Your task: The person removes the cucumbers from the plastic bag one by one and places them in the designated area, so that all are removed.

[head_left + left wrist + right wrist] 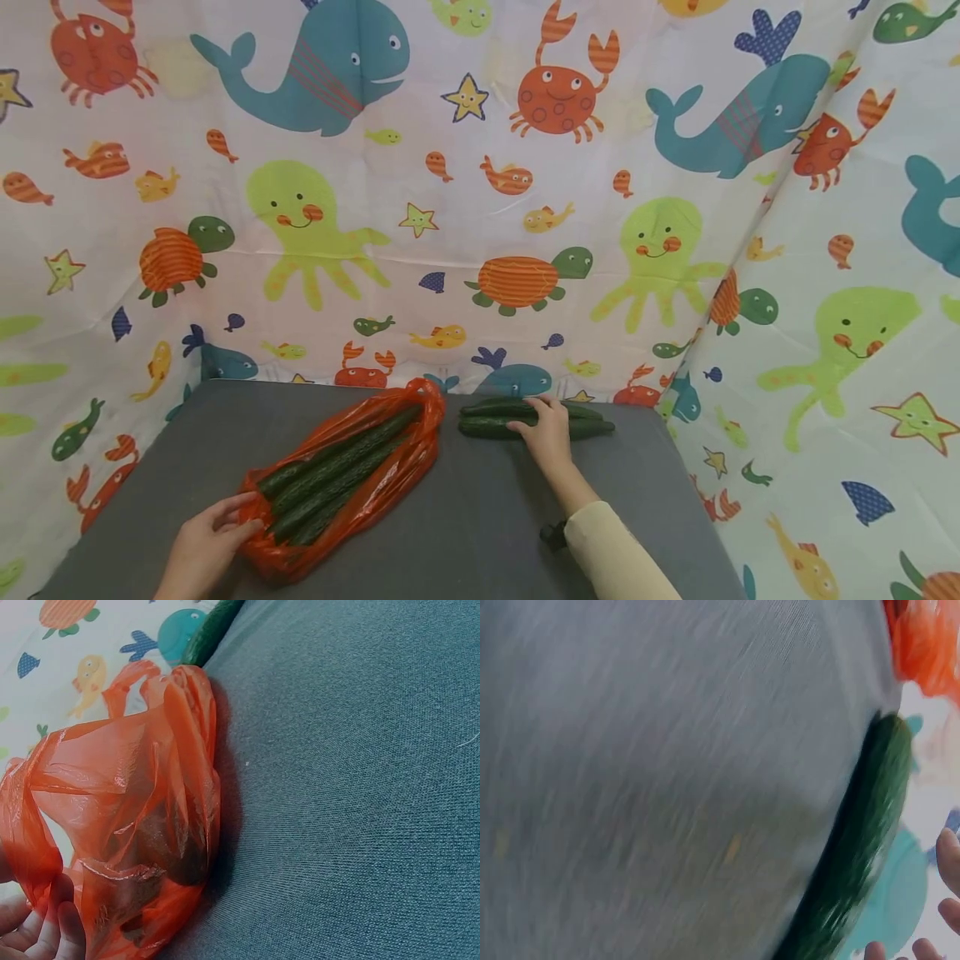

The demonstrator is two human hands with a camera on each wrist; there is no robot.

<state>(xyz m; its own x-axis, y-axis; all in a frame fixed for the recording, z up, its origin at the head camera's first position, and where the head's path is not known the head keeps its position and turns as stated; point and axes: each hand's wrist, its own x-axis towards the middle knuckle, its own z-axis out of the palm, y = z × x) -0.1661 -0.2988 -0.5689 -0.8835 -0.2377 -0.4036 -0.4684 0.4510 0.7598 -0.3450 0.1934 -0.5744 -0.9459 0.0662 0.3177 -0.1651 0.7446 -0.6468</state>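
While left fingers [71,926] pinch bag [135,769], right fingers [540,408], parted, empty, hover at cucumbers [491,427] lying left-to-right.

I can move over the flat grey table [480,517] in front of the long green cucumbers [487,428]; the crinkly red plastic bag [397,482] blocks my left, the white sea-animal cloth [435,275] the back.

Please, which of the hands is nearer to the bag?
Left: the left hand pinches the near end of the bag; the right hand is away from it, at the loose cucumbers.
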